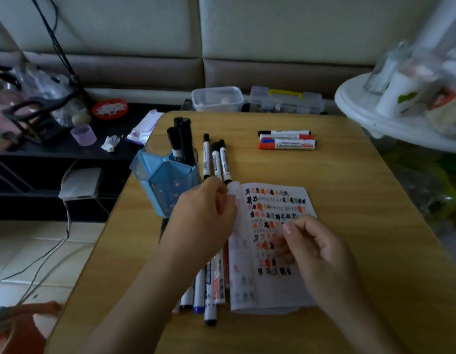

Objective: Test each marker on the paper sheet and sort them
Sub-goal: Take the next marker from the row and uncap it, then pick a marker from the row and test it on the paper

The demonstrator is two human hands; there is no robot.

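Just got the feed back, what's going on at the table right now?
A person is sorting markers. The left hand lifts the left edge of the paper sheet, already covered with red and black test scribbles; the right hand rests on it. Neither hand visibly holds a marker. Markers lie in a pile beside the sheet, in two groups farther back, and stand in the blue holder.

Two bare forearms, no sleeves visible; left hand point(201, 218), right hand point(316, 249) ungloved, no rings, short nails.
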